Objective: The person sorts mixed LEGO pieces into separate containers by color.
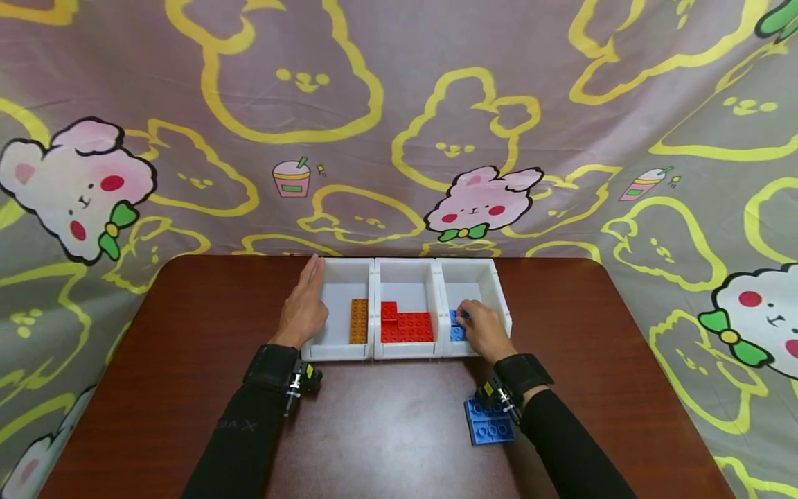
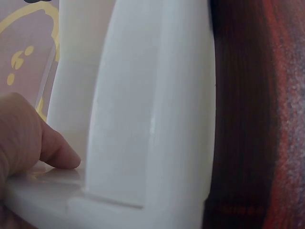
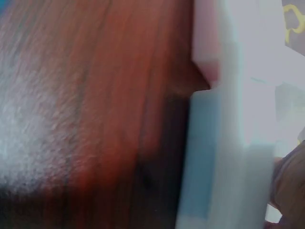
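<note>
Three white bins stand side by side in the head view. My left hand (image 1: pixel 303 312) grips the side wall of the left bin (image 1: pixel 337 352), fingers stretched along it; in the left wrist view a bent digit (image 2: pixel 59 150) reaches over the rim. My right hand (image 1: pixel 488 331) is inside the right bin (image 1: pixel 503 298), its fingertips pinching a blue toy brick at the near left corner, mostly hidden by the fingers. Another blue brick (image 1: pixel 458 334) lies there. In the right wrist view the bin wall (image 3: pixel 233 143) covers most of that hand.
Orange bricks (image 1: pixel 359 321) lie in the left bin, red bricks (image 1: pixel 415 328) in the middle bin (image 1: pixel 406 351). More blue bricks (image 1: pixel 491 431) rest on the brown table (image 1: pixel 386 430), partly under the right wrist. A patterned cloth (image 1: pixel 349 215) hangs behind the bins.
</note>
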### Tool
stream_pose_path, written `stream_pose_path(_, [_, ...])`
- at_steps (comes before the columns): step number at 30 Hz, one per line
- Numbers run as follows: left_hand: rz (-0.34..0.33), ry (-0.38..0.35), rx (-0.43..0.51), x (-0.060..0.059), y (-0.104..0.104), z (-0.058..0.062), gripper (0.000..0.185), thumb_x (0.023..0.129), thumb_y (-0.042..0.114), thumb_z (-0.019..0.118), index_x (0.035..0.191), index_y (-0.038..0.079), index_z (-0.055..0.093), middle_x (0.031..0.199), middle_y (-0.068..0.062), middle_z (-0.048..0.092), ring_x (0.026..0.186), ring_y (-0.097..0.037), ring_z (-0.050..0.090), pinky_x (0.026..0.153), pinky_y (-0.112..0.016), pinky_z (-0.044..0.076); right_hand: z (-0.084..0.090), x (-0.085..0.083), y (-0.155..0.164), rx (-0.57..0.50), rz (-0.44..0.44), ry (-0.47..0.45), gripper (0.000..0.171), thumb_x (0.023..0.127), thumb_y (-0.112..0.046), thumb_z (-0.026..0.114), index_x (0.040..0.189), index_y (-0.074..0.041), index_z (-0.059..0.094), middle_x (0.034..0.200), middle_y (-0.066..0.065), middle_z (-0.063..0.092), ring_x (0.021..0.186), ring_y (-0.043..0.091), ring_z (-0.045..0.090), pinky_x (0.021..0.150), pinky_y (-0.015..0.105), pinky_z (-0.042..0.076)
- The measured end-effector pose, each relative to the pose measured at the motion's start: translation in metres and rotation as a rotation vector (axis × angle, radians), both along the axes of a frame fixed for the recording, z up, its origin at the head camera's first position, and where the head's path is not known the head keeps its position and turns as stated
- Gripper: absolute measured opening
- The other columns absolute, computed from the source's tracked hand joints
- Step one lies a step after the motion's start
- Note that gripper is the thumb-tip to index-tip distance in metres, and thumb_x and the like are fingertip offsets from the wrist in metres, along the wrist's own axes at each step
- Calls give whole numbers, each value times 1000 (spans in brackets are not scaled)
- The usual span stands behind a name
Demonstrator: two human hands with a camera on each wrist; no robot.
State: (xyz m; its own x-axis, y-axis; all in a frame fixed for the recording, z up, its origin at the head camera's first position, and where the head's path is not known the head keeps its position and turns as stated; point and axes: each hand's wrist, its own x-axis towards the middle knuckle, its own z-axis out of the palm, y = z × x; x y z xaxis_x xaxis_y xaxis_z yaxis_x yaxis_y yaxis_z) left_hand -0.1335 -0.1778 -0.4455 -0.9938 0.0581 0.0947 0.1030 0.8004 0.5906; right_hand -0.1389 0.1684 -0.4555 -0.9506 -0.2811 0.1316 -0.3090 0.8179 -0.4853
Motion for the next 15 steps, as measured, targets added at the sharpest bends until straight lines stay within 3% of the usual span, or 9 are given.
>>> stream_pose_path(7, [3, -15, -8, 0, -1, -2, 74, 91, -13, 42, 156, 6, 12, 163, -6, 3, 106, -35, 52, 54, -34, 33, 6, 4, 1, 31, 5, -127, 12, 92, 5, 56, 92, -7, 61, 88, 6, 59, 79, 25, 54, 72, 40, 47])
stream_pose_path(11, [2, -19, -5, 0, 0, -2, 73, 90, -13, 42, 156, 5, 13, 163, -7, 4, 103, -35, 53, 54, -34, 34, 15, 16, 1, 13, 38, -31, 15, 88, 10, 54, 95, -2, 61, 93, 10, 60, 85, 27, 56, 77, 43, 48])
stream_pose_path(15, [1, -6, -1, -1, 0, 0, 73, 91, -13, 43, 156, 4, 14, 162, -8, 6, 91, -34, 53, 53, -34, 33, 35, 44, 4, -15, 58, 94, 12, 88, 8, 61, 97, 0, 64, 94, 11, 63, 87, 26, 59, 78, 43, 52])
